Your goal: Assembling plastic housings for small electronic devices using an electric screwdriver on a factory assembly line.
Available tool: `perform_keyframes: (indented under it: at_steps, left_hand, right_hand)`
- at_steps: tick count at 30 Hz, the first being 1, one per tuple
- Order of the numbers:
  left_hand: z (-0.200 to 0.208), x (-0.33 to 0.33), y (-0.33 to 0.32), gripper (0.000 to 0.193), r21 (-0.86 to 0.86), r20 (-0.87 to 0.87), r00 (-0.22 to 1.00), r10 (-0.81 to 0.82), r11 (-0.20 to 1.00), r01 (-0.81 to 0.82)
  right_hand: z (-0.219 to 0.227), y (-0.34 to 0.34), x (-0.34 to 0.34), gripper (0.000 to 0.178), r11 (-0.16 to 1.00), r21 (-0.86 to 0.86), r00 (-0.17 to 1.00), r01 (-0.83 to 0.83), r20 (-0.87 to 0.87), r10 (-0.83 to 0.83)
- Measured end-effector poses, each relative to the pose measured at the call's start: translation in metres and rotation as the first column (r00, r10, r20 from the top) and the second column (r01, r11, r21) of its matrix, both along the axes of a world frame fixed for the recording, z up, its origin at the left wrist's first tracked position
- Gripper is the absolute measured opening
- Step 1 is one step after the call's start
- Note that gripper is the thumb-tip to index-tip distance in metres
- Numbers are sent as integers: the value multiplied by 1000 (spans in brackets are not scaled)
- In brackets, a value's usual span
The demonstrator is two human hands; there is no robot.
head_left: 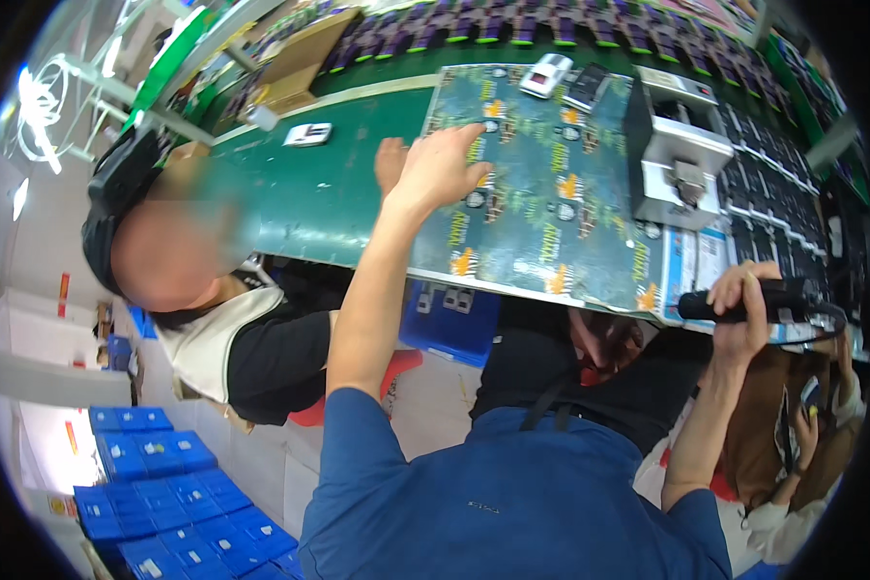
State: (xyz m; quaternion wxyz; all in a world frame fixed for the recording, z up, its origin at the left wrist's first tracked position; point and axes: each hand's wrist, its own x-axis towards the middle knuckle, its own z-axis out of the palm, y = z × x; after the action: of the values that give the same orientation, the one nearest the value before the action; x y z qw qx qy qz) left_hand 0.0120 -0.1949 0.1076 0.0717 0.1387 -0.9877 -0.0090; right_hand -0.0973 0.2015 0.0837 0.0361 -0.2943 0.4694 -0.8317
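My left hand (443,166) reaches over the patterned mat (522,227) with its fingers spread and nothing in them. My right hand (744,302) is wrapped round a black cylindrical corded tool (698,306) at the table's front right. The tool lies roughly level, its cable running off to the right. Beyond my left hand, at the mat's far edge, a white toy car (545,75) and a black toy car (587,87) stand side by side. A grey metal bench fixture (681,174) stands between the mat and a black rack of parts.
At left a co-worker (261,338) sits close, one hand (390,162) beside mine. A white car-shaped piece (308,134) lies on the green tabletop (309,203). Purple-and-green parts line the back. Under the table is a blue bin (469,338). Another person (783,435) is at right.
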Motion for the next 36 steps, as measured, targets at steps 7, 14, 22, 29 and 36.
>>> perform_keyframes:
  at_steps: [7,14,22,29,36]
  left_hand:
    - [-56,-21,149,34,836,-375,927,-34,419,354]
    - [-51,-128,320,61,789,-204,975,-90,575,218]
    - [-56,-158,331,68,571,-137,990,32,819,52]
    - [-55,-154,336,73,593,-87,988,129,803,-53]
    - [-64,-144,331,62,778,-207,963,173,626,55]
  right_hand:
    - [22,25,10,11,999,-27,1000,23,2,-23]
    - [44,95,25,16,987,-116,994,107,0,-108]
    - [46,120,27,18,981,-127,987,149,84,-139]
    - [43,109,27,18,983,-132,990,125,83,-115]
    - [47,95,28,17,992,-81,995,97,43,-94]
